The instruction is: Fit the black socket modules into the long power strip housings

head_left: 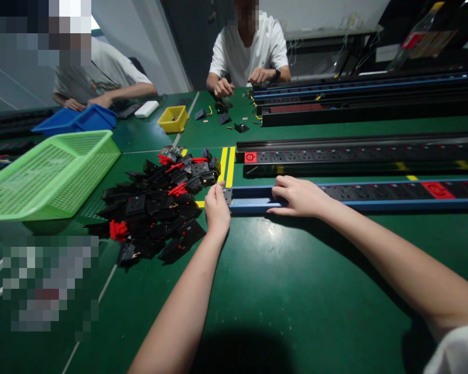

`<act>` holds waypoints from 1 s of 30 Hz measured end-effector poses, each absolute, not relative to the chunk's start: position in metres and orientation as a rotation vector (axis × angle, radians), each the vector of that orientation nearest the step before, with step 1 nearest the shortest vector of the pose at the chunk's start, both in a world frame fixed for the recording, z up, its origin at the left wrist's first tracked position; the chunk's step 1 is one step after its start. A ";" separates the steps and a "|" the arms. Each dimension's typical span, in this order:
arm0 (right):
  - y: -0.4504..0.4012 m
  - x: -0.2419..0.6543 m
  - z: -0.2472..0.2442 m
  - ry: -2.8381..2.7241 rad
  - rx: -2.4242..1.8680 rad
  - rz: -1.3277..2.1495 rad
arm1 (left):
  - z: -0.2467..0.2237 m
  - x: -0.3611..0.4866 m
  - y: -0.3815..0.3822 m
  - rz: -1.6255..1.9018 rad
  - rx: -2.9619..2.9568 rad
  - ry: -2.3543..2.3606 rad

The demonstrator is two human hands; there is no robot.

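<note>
A long blue rail point(253, 209) lies across the green table, with a row of black socket modules point(359, 194) and one red module point(437, 190) set in it. My left hand point(218, 210) is closed at the rail's left end on a small black socket module point(228, 196). My right hand point(296, 197) wraps over the rail further right, its thumb along the front side and its fingers over the channel. Between both hands the channel shows bare. Beside my left hand lies a heap of black and red socket modules point(140, 205).
Behind the blue rail lies a black rail point(335, 167) with sockets. A green basket point(89, 171), blue trays point(97, 118) and a yellow bin point(173, 119) stand left and behind. Two people sit across the table, one with hands point(224, 87) near small parts and more rails.
</note>
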State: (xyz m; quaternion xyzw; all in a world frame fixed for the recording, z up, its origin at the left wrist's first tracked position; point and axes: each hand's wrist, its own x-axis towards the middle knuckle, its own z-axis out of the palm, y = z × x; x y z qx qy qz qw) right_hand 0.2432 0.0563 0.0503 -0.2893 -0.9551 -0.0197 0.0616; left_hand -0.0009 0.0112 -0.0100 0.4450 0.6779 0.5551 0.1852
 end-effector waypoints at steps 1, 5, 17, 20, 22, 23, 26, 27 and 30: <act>0.056 0.243 0.051 -2.888 -0.873 -0.057 | -0.010 -0.001 0.011 1.553 1.263 1.917; 0.055 0.243 0.051 -2.885 -0.873 -0.050 | -0.010 -0.002 0.011 1.491 1.299 1.952; 0.055 0.243 0.052 -2.878 -0.867 -0.066 | -0.011 -0.001 0.007 1.448 1.304 1.977; 0.055 0.243 0.051 -2.881 -0.873 -0.079 | -0.012 -0.002 0.007 1.452 1.332 1.970; 0.056 0.243 0.051 -2.883 -0.875 -0.082 | -0.013 -0.002 0.007 1.468 1.336 1.958; 0.056 0.243 0.051 -2.883 -0.876 -0.081 | -0.014 -0.002 0.008 1.479 1.332 1.951; 0.056 0.243 0.050 -2.884 -0.878 -0.078 | -0.015 -0.003 0.008 1.498 1.316 1.933; 0.056 0.243 0.050 -2.885 -0.879 -0.077 | -0.015 -0.003 0.008 1.501 1.312 1.932; 0.056 0.244 0.050 -2.888 -0.881 -0.071 | -0.015 -0.002 0.008 1.498 1.309 1.936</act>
